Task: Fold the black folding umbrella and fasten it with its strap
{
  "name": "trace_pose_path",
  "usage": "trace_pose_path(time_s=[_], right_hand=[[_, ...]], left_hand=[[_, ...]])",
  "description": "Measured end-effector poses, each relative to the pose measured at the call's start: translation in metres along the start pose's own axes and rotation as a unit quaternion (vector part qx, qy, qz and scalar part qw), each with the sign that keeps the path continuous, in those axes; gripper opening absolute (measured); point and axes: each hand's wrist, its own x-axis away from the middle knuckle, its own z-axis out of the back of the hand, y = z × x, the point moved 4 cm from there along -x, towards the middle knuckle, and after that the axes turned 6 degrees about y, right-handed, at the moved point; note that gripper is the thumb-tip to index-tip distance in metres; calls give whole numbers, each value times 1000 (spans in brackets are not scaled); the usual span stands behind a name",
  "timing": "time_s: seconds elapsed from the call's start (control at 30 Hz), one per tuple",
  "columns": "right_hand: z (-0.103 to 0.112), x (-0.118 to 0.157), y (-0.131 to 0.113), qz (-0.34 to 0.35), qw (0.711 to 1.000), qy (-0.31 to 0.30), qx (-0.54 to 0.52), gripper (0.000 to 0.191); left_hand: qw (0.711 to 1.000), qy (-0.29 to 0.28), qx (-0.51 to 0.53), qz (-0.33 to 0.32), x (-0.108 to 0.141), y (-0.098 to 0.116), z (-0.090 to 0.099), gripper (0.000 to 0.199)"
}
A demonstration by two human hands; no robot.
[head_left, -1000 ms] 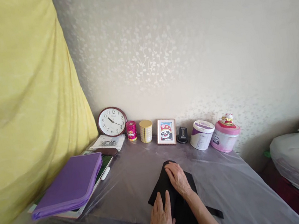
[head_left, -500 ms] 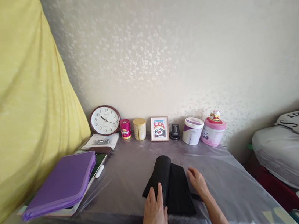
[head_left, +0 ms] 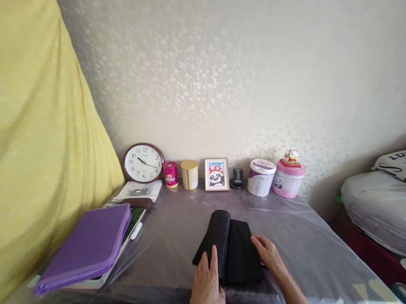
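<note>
A black folded item (head_left: 242, 254), like a thin cloth or booklet, lies near the table's front edge, its left part curled over into a loose roll. My left hand (head_left: 206, 285) is closed on the lower left of the rolled part, index finger along it and the thumb tucked out of sight. At the item's right edge, my right hand (head_left: 269, 254) pinches the black layer between thumb and fingertips. A small pinkish patch shows beside the right fingers, too small to make out.
Along the wall stand a clock (head_left: 144, 163), a pink can (head_left: 170, 175), a yellow-lidded can (head_left: 190, 175), a panda picture frame (head_left: 216, 175), a black device (head_left: 237, 179) and two tubs (head_left: 261, 178). A purple folder (head_left: 83, 244) lies left, with a white pen-like object (head_left: 136, 231) beside it.
My right hand has closed in on the black item's right edge and pinches it. That edge has shifted slightly up and left. My left hand has moved slightly left.
</note>
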Motion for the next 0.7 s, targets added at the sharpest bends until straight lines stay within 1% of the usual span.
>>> trace_pose_path(time_s=[0.1, 0.27, 0.47, 0.57, 0.7], right_hand=[[-6, 3, -9, 29, 1000, 0, 6, 52], [-21, 2, -26, 84, 996, -14, -29, 49], [-43, 4, -53, 93, 992, -36, -80, 51], [-56, 4, -64, 106, 990, -49, -81, 51], [-73, 1, -72, 132, 988, -41, -71, 50]], left_hand=[[1000, 0, 6, 2, 0, 1, 2, 95], [1000, -3, 4, 9, 1, 3, 3, 94], [1000, 1, -2, 13, 1, 5, -1, 96], [1000, -1, -4, 19, 0, 6, -3, 96], [1000, 6, -8, 22, -2, 5, -6, 98]])
